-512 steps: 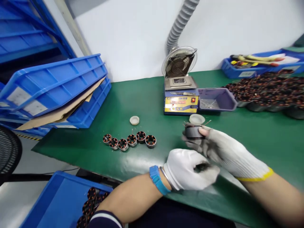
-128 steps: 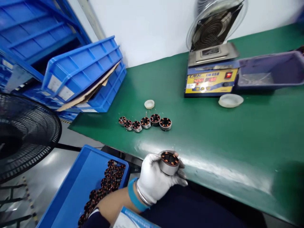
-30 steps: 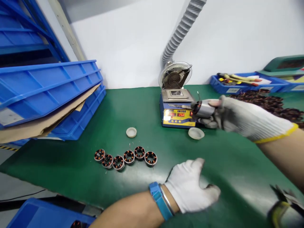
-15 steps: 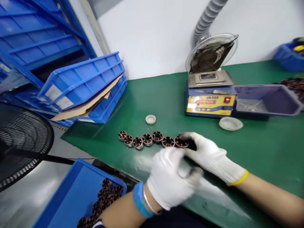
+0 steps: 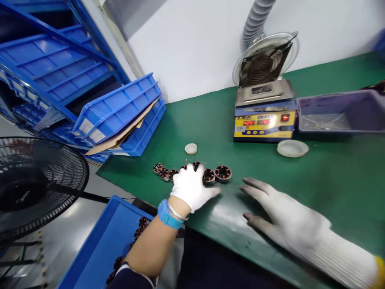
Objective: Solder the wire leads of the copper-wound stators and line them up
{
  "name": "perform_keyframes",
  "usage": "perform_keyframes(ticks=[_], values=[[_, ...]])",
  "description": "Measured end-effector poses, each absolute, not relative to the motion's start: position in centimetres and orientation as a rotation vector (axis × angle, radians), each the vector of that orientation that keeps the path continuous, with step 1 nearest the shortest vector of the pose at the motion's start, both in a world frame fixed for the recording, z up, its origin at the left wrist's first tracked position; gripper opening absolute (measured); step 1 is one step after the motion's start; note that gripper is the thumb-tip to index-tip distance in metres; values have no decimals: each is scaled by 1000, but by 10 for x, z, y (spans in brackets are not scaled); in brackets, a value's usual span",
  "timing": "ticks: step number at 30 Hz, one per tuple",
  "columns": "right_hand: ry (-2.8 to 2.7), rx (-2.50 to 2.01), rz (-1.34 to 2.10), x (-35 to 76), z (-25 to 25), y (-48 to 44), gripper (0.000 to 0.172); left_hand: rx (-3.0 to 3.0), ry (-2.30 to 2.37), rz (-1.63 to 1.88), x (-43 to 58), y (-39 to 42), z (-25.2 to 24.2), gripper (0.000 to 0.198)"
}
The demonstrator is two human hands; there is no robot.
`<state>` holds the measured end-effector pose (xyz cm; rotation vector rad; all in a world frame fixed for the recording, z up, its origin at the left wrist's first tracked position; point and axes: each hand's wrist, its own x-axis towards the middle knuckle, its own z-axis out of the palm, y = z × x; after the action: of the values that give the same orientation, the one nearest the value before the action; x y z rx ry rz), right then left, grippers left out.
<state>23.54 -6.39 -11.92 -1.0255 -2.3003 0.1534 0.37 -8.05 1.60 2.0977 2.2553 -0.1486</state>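
Several round metal rings with black and copper insides, such as the right-end ring (image 5: 223, 174), form a row on the green table (image 5: 210, 120). My left hand (image 5: 192, 186), in a white glove, lies over the middle of the row with its fingers spread, covering part of some rings. Right of the row, my right hand (image 5: 279, 216) is gloved too; its fingers are apart and nothing is between them. A small white dish (image 5: 191, 149) sits behind the row.
A soldering pot unit (image 5: 264, 120) stands at the back beside a purple bin (image 5: 339, 114). In front lies a white lid (image 5: 292, 148). Blue crates (image 5: 120, 108), a black fan (image 5: 39, 188) and a blue tray (image 5: 90, 245) of rings are on the left.
My hands have moved apart: the left went forward and left over the row, the right came back and right, and its fingers are now spread. The view has shifted slightly.
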Motion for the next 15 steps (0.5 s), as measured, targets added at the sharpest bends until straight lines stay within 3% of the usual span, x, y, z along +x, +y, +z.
perform_keyframes(ticks=[5, 11, 15], values=[[-2317, -973, 172, 227, -124, -64, 50, 1983, 2275, -27, 8, -77, 11, 68], [-2285, -864, 109, 220, -120, -65, 48, 2087, 2078, 84, -1, -82, 2, 77], [-2294, -950, 216, 217, -121, -68, 52, 2081, 1923, 20, -16, -75, 19, 64]])
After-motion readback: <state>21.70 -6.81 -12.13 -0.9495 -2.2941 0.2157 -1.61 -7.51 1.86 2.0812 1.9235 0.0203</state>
